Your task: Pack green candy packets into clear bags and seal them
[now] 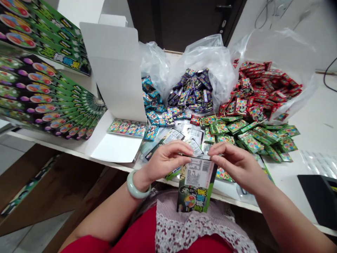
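Observation:
A black and green printed packet (196,189) hangs upright by its top edge in front of my apron. It bears a white text panel and a barcode. My left hand (171,158) pinches the top left corner between thumb and fingers. At the top right corner, my right hand (231,160) grips it the same way. Clear film seems to show along the edge between my fingertips. Just beyond the hands lie more flat printed pieces with barcodes (195,135). Small green candy boxes (252,140) are heaped beyond my right hand.
Plastic bags spill small blue boxes (151,95), purple boxes (193,91) and red boxes (263,91) across the white table. An open white carton (114,77) with a row of small boxes stands left, beside fanned printed cards (50,102). A black object (316,200) lies right.

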### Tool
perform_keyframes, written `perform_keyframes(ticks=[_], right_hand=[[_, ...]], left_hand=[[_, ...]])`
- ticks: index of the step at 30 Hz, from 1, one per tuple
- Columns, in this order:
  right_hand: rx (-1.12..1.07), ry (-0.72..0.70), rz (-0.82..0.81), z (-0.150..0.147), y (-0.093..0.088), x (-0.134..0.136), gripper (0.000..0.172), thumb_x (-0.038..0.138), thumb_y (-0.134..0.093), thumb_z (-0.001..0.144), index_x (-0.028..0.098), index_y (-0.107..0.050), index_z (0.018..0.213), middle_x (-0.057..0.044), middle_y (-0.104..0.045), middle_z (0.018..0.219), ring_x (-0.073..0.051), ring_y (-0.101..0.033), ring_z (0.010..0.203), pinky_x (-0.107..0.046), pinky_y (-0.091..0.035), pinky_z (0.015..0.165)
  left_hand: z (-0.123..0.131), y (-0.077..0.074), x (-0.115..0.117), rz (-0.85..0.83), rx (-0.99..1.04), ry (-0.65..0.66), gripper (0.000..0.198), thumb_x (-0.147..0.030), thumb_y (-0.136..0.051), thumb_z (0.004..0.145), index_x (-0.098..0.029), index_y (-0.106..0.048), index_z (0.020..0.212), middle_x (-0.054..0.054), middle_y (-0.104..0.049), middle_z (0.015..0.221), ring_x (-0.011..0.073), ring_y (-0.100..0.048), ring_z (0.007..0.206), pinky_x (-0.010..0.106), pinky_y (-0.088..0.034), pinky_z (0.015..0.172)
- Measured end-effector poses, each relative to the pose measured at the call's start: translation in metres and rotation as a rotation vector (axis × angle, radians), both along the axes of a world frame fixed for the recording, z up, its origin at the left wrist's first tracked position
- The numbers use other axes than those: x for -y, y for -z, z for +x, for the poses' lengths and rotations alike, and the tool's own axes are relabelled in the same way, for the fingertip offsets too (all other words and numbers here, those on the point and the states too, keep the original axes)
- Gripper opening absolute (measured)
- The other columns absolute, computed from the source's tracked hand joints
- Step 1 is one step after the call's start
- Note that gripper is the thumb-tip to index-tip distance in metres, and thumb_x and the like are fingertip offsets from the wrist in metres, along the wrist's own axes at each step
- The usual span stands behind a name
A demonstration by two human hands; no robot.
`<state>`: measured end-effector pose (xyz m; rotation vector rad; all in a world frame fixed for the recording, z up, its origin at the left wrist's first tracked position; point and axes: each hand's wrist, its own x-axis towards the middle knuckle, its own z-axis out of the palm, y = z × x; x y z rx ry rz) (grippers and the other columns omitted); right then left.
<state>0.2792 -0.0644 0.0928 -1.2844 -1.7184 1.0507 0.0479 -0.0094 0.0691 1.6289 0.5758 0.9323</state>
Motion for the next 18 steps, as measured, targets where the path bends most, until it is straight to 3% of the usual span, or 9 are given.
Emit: perform_keyframes(ticks=[6,11,18], right_hand=[[0.121,0.105,0.284,-0.010,0.017,0.015,0.010,0.015,-0.059,0.089,0.024,-0.060,0.095,-0.003,-0.063,0.096,-0.015,-0.059,0.094,-0.028,-0.049,0.080],[0.054,0.156,0.261,-0.013,0.022,0.020,0.011,0.016,-0.059,0.089,0.023,-0.059,0.097,-0.004,-0.061,0.098,-0.015,-0.058,0.096,-0.026,-0.050,0.073],[0.020,0.157,0.279,-0.010,0.025,0.017,0.008,0.015,-0.057,0.090,0.023,-0.058,0.092,-0.003,-0.059,0.096,-0.014,-0.058,0.093,-0.028,-0.049,0.075]], left_hand=[[0.000,0.014,0.007,0.026,-0.033,-0.022,0.007,-0.017,-0.065,0.086,-0.018,-0.066,0.092,0.007,-0.066,0.096,0.0174,-0.063,0.092,0.031,-0.052,0.078],[0.003,0.013,0.009,0.068,-0.064,-0.050,0.006,-0.017,-0.062,0.088,-0.019,-0.062,0.093,0.005,-0.064,0.094,0.0160,-0.061,0.092,0.030,-0.051,0.079],[0.009,0.011,0.006,0.060,-0.100,-0.016,0.009,-0.020,-0.059,0.090,-0.020,-0.061,0.098,0.005,-0.062,0.097,0.0165,-0.060,0.093,0.030,-0.050,0.079]])
